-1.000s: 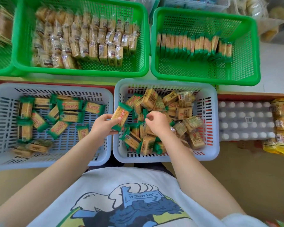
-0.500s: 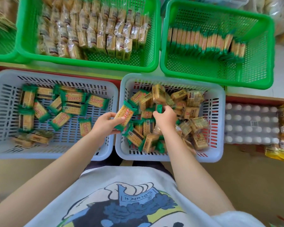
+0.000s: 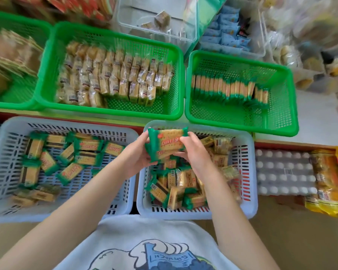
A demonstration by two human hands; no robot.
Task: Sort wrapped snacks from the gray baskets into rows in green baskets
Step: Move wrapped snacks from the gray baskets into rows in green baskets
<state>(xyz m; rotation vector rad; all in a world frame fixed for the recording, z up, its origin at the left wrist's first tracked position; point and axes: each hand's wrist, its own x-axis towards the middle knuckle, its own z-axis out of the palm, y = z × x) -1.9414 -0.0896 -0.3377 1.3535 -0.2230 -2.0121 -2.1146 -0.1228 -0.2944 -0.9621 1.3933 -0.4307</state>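
2 hands hold a small stack of green-ended packets (image 3: 167,144) above the far rim of the right gray basket (image 3: 248,191), the landmark here. The left hand (image 3: 136,154) grips the stack's left end, its fingers curled round it; the right hand (image 3: 193,152) pinches the right end, thumb on top. Squaring the packets together likely lets them go in as 1 block. Just beyond the gray basket, the right green basket (image 3: 281,123) holds 1 row of matching packets (image 3: 228,88) standing on edge, with bare floor nearer the person, so I judge the stack is meant there. Left of the gray basket, a second gray basket (image 3: 0,145) holds scattered packets. Beyond that one, the middle green basket (image 3: 113,112) has clear-wrapped snacks in rows.
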